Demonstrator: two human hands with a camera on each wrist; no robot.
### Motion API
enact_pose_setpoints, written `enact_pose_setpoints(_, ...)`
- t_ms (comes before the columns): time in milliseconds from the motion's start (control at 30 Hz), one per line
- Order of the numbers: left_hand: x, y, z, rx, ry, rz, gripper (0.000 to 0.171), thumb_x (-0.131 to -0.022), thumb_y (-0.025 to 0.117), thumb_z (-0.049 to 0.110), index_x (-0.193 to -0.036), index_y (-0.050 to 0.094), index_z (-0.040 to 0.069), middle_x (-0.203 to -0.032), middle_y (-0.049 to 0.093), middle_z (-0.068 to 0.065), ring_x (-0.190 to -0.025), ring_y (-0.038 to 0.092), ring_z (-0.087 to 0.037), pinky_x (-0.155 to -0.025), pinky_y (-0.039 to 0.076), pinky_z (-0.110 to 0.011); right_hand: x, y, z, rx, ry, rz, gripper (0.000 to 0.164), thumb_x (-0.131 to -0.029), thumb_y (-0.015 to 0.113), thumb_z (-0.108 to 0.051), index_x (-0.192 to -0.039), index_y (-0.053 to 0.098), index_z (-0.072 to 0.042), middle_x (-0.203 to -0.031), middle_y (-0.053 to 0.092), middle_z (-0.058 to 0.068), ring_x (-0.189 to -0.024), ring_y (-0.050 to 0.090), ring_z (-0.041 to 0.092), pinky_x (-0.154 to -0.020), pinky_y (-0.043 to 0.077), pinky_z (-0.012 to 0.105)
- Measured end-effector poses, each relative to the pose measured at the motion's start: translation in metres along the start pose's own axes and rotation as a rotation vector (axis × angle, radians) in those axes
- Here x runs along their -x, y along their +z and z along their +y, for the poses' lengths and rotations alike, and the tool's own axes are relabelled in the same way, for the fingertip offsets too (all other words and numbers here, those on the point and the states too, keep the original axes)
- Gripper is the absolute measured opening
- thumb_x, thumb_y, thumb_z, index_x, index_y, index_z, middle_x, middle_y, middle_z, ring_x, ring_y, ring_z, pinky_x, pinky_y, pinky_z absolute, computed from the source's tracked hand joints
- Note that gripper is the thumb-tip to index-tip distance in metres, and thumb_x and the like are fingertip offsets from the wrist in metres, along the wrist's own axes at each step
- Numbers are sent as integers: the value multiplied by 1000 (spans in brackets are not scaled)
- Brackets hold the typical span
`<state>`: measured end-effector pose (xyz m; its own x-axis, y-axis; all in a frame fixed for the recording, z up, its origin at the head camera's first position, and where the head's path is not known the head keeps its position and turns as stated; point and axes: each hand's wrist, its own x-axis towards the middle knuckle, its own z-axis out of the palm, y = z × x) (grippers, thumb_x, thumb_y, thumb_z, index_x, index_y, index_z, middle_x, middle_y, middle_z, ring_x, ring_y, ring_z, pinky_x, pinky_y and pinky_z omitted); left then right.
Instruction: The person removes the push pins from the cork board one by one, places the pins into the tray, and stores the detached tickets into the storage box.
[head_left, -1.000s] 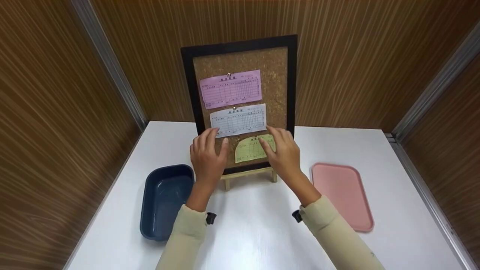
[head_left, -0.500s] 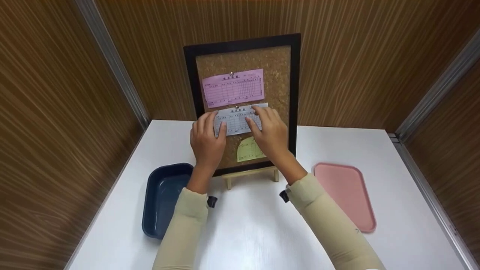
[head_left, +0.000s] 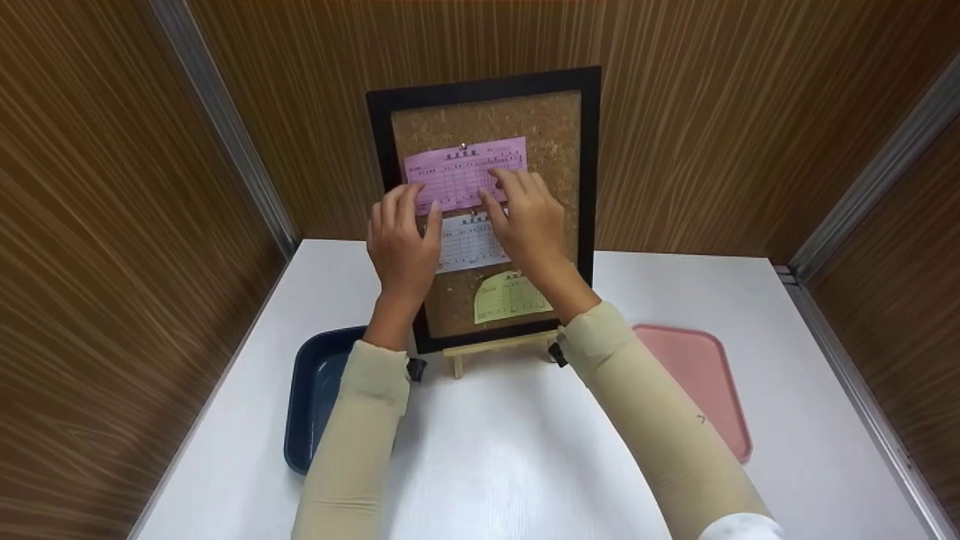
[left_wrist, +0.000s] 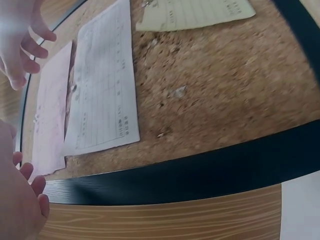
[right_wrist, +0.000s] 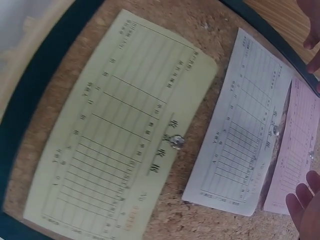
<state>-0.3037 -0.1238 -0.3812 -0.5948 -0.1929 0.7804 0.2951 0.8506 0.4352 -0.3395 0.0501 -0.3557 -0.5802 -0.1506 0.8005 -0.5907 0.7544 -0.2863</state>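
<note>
A framed cork board (head_left: 551, 120) leans on a small wooden easel (head_left: 495, 347). Three printed receipt slips are pinned on it: a pink slip (head_left: 450, 169) on top, a white slip (head_left: 469, 244) below, and a yellow slip (head_left: 502, 300) at the bottom. Clear push pins hold them, such as the pin (right_wrist: 176, 142) on the yellow slip. My left hand (head_left: 405, 244) is at the pink slip's lower left, fingers loosely bent, holding nothing. My right hand (head_left: 531, 225) is over its lower right, also holding nothing. Whether the fingertips touch the paper, I cannot tell.
A dark blue basin (head_left: 300, 412) stands at the left, partly behind the left sleeve. On the right lies a pink tray (head_left: 697, 375), partly covered by the right sleeve. Wood-grain panels (head_left: 675, 150) enclose the white table (head_left: 487, 465) at the back and sides.
Both hands have moved up the board, from the white and yellow slips, across the white one, to the pink slip. The slips have stayed in place on the board.
</note>
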Motion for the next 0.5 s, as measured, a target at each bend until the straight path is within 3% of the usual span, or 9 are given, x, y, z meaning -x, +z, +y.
enact_pose_setpoints(300,-20,-1,-1,-31,-3,-13,39,-102,57,33,-134,61,11,-132,58,-8,-118,53,-25,-99,44,-40,-21,3,-5,-39,75,-37,34,-101,60,-37,-125,68,-14,-108,70,3,-103,63,20,-80,51,37)
enact_pose_setpoints(500,-29,-6,-5,-39,-32,-14,40,-103,57,33,-137,60,12,-133,58,-7,-119,53,-24,-100,44,-38,-36,10,-11,-29,64,-23,29,-100,63,-34,-120,70,-15,-106,70,2,-100,64,18,-79,52,37)
